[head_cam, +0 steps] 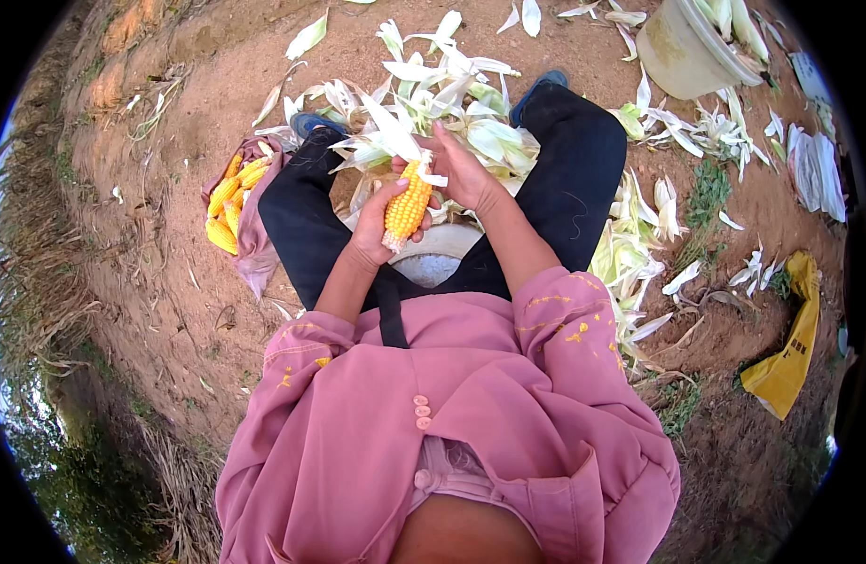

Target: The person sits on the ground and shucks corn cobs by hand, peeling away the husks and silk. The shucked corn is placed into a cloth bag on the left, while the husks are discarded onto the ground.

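Note:
My left hand (376, 224) is wrapped around a yellow ear of corn (407, 203), whose pale butt end points down toward my lap. Most of its kernels are bare. A pale husk leaf (392, 132) still hangs on at the far end. There my right hand (465, 169) closes around the husk, its thumb raised and its fingers partly hidden behind the ear. Beneath both hands, between my legs, lies a heap of stripped corn husks (500, 137). The pale rim of a round object (440, 243) shows just before my lap.
Husked ears (225, 197) fill an open pinkish sack (253, 240) beside my left leg. At the upper right a whitish bucket (676, 56) holds unhusked corn (747, 28). More husks (627, 247) lie along my right leg. Farther right are a yellow bag (785, 359) and a plastic bag (816, 169).

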